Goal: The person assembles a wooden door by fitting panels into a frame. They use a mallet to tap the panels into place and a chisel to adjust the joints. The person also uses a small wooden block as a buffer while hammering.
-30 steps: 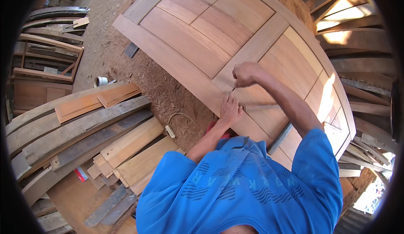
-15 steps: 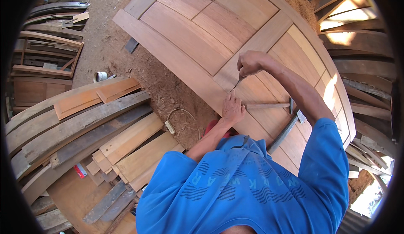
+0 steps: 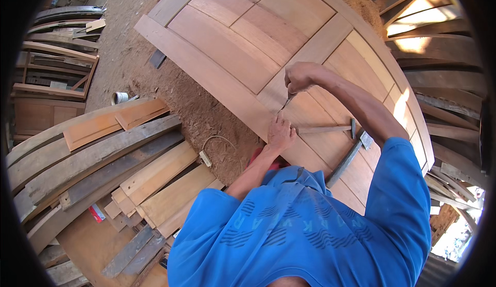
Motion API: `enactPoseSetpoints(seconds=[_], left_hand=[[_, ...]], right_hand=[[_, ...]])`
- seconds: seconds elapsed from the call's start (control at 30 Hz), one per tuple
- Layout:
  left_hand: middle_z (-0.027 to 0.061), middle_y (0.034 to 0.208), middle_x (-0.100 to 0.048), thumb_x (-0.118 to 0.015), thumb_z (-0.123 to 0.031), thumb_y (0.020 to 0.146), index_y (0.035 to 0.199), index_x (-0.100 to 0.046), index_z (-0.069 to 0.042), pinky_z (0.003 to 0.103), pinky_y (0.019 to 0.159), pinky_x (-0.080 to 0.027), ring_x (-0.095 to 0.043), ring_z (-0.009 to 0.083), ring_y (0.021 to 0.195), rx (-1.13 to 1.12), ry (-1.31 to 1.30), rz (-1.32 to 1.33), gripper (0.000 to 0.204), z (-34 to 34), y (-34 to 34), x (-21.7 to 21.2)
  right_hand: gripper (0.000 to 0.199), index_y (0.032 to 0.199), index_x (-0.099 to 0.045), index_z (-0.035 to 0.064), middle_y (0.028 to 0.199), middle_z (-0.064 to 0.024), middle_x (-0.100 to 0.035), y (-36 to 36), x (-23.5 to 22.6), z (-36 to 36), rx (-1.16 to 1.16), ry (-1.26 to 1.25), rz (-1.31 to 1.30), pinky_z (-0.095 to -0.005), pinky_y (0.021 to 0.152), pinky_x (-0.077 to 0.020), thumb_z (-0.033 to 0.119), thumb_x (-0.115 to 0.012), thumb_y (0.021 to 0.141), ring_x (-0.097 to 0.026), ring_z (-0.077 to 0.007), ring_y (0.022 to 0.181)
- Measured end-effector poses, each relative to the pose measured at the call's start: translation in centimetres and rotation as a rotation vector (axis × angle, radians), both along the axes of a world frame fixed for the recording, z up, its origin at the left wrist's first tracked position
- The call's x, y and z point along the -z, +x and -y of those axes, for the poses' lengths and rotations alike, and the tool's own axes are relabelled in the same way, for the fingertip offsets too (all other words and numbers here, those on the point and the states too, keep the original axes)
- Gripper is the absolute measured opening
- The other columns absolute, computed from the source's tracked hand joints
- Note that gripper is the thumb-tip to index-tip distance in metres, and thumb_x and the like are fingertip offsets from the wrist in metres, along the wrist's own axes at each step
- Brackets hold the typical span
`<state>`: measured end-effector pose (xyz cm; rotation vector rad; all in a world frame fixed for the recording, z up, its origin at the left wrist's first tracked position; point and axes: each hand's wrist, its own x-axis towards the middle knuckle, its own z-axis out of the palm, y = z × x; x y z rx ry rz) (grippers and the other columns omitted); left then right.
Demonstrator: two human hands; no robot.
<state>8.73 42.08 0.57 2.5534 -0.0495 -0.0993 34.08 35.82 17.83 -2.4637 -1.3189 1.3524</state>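
My right hand [image 3: 302, 77] is closed around a slim tool with a thin metal shaft [image 3: 285, 102]; the fist hides its handle, so its kind is unclear. The tip points down at the edge of a large panelled wooden door [image 3: 199, 70] lying flat. Just below the tip, my left hand [image 3: 280, 133] rests on the door's near frame, fingers stretched forward and thumb apart. A hammer [image 3: 325, 129] with a wooden handle and dark head lies on the door beside my left hand. Nearer my body is a dark-handled tool [image 3: 345, 163] with a grey metal end.
Stacked planks [image 3: 165, 168] and curved beams [image 3: 103, 150] fill the left side. A white socket block with cable [image 3: 205, 158] lies on the shavings-covered ground. Near the stack stands a white tub [image 3: 120, 98]. More timber [image 3: 444, 78] leans along the right.
The whole view has shifted slightly, with the door and both hands a little further left in it. My hands keep nearly the same pose, the tool's tip still by my left fingers.
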Motion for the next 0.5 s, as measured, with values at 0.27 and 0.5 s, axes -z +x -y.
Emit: enactPoseSetpoints(seconds=[0.27,0.5], left_hand=[[0.0327,0.143,-0.050,-0.073,-0.024,0.080,0.099,-0.068,0.004,0.052,0.108,-0.041,-0.048,0.0449,0.129,0.000,-0.005,0.001,0.034,-0.3,0.1,-0.6],[0.0323,0.143,-0.050,-0.073,-0.022,0.079,0.098,-0.068,0.003,0.053,0.106,-0.042,-0.049,0.0450,0.127,0.000,-0.021,0.064,0.032,-0.5,-0.3,0.2]], right_hand=[[0.025,0.087,-0.077,0.0032,0.087,-0.0190,-0.075,-2.4,-0.8,0.2,0.197,-0.060,0.154,-0.0476,0.071,-0.0567,0.021,-0.067,0.073,-0.073,-0.0359,0.083],[0.022,0.083,-0.077,0.0026,0.084,-0.0157,-0.076,-3.8,-2.7,-2.4,0.195,-0.090,0.190,-0.0453,0.069,-0.0572,0.009,-0.061,0.070,-0.074,-0.0326,0.084]])
